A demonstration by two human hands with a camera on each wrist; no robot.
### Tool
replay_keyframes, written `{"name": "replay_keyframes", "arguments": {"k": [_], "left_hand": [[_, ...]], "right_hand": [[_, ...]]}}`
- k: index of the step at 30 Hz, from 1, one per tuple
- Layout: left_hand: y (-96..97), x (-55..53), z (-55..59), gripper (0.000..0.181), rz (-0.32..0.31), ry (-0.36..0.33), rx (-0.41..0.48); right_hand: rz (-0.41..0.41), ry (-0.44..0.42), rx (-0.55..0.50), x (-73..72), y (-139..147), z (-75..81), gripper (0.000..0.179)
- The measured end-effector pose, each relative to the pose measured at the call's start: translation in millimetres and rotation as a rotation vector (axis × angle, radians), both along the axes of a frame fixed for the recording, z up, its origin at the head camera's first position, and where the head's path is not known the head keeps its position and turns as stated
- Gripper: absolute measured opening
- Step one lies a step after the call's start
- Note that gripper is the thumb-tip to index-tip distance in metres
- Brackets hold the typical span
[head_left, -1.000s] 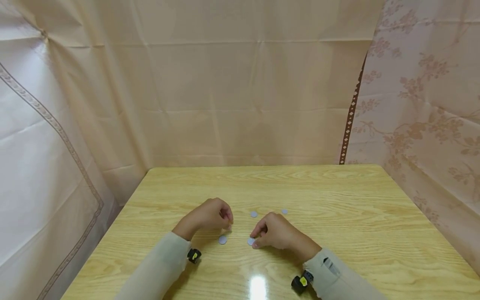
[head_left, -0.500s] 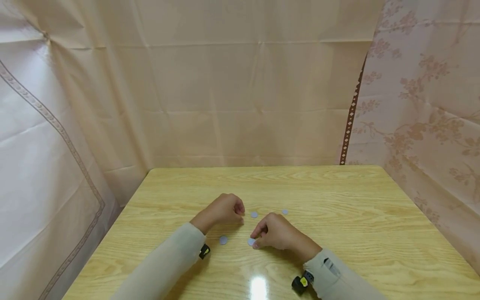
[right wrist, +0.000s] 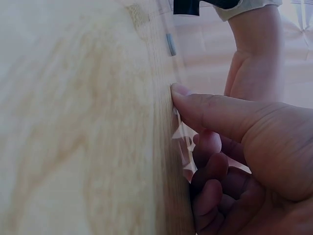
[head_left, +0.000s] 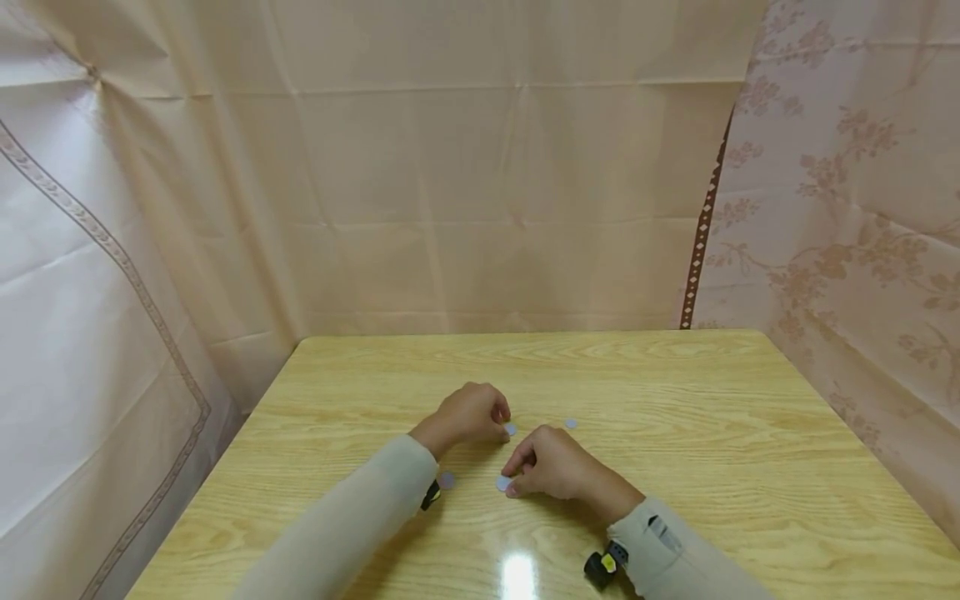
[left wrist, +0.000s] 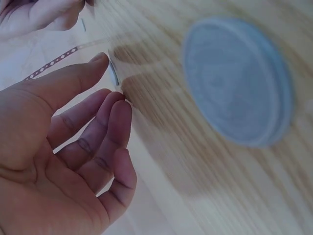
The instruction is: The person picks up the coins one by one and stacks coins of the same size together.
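Note:
My left hand (head_left: pixel 472 412) reaches over the table with fingers bent toward a small pale grey-blue disc (head_left: pixel 511 430). In the left wrist view that disc (left wrist: pixel 113 69) is seen edge-on, between the thumb tip and the fingertips, which lie right at its edges. Nearer the front, my right hand (head_left: pixel 553 462) holds another pale disc (head_left: pixel 502 482) between thumb and fingers, low at the tabletop. A third disc (head_left: pixel 447 480) lies beside the left wrist; large in the left wrist view, this disc (left wrist: pixel 234 81) shows a raised rim and thick edge.
One more small disc (head_left: pixel 571 423) lies farther back, beyond the right hand. The wood-grain table (head_left: pixel 712 417) ends at a cloth-covered wall (head_left: pixel 480 208), with patterned cloth on both sides. Black wrist cameras (head_left: pixel 598 570) hang under the sleeves.
My left hand has moved right and slightly away, past the front-left disc to the one at the back middle. The right hand has stayed at its disc.

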State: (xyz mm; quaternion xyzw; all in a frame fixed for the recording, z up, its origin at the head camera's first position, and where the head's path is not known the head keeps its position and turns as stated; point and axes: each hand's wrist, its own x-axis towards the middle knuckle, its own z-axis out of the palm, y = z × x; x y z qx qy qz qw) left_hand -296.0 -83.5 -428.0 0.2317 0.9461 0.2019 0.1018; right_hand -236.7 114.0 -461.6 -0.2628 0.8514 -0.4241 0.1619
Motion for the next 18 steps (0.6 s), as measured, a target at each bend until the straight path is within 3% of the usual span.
{"name": "replay_keyframes", "arguments": {"k": [6,14,18], "left_hand": [[7.7,-2.3,-0.4,0.025,0.031,-0.004,-0.039],[7.5,-3.5,1.3,0.011,0.045,-0.019,-0.071],[9.7,-4.1,1.0,0.009,0.028,0.000,-0.084]], "right_hand": [[-0.005,-0.003,0.010,-0.2,-1.5,-0.4,0.011],[0.007,-0.024,-0.010,1.1,-3.4,2.7,0.010],[0.004,-0.015,-0.007,1.9,0.6,2.7,0.009]]}}
